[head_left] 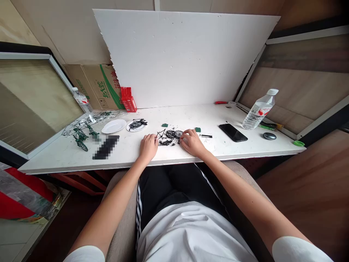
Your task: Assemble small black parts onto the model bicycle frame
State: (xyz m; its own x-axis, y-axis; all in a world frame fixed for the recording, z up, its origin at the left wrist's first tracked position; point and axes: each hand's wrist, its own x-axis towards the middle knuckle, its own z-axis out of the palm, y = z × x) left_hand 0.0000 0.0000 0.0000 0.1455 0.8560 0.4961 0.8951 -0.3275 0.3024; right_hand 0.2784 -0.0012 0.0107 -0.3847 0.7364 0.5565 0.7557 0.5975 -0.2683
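My left hand (148, 146) rests on the white desk (191, 153) with its fingers curled around a thin black frame piece (160, 134). My right hand (191, 142) lies to the right, its fingertips pinched on a small part at the edge of a heap of black plastic parts (171, 136). What exactly the right fingers pinch is too small to name. Two small green blocks (197, 129) lie just beyond the heap, and a short black rod (205, 136) lies to the right of my right hand.
At the left stand an empty paper plate (113, 126), a plate with black parts (136, 125), green model pieces (81, 138) and clear bags. A red box (128, 99) and a white board (185, 58) are behind. A phone (233, 132), a water bottle (259, 110) and a mouse (269, 136) are at the right.
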